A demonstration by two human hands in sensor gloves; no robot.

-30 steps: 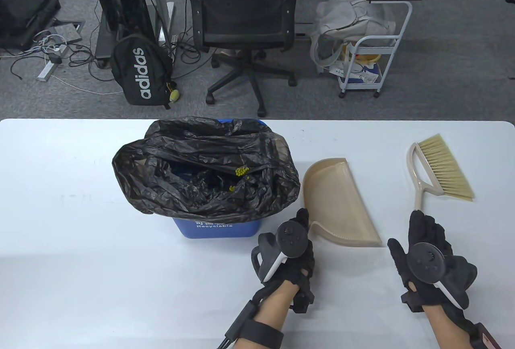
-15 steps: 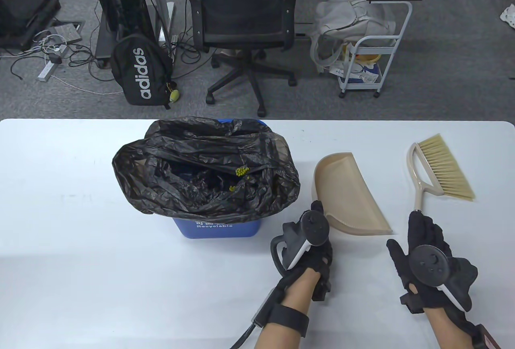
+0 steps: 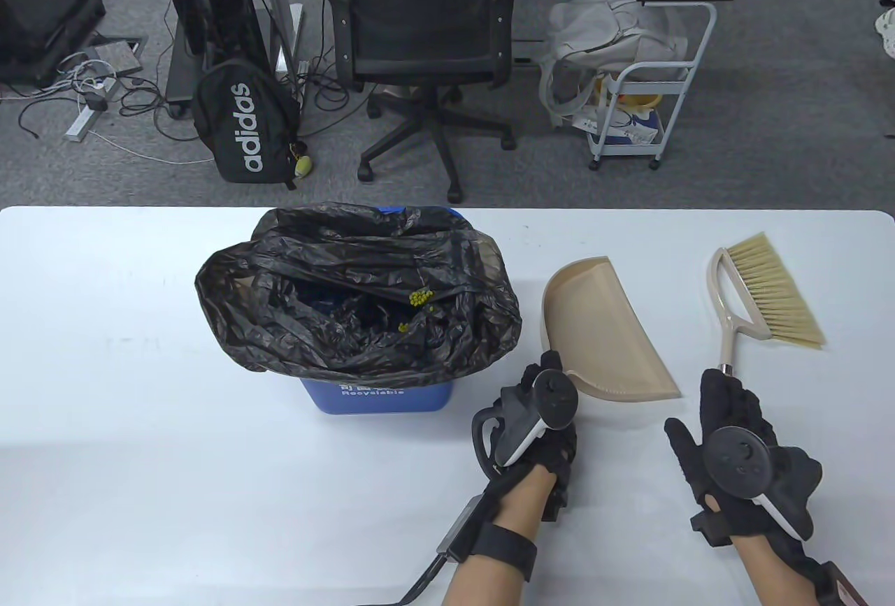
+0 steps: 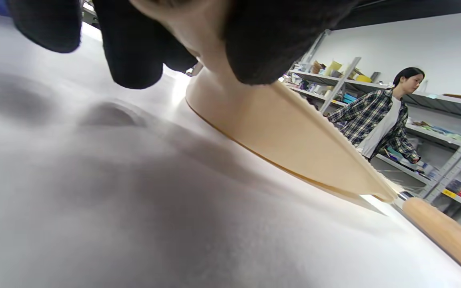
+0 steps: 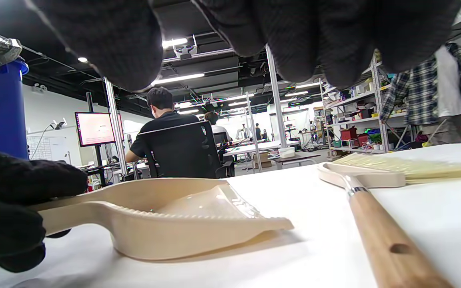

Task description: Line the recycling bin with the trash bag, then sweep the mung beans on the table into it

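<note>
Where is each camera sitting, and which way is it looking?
Table view: up high, looking down at the white table; shows both gloved hands, the left hand at the dustpan, the right hand near the brush.
Left wrist view: low under the left wrist, looking along the table; gloved fingers hang in on the dustpan's handle.
Right wrist view: low by the tabletop, facing the room; fingers on top.
Shared: both wrist views show the dustpan and the brush's wooden handle.
</note>
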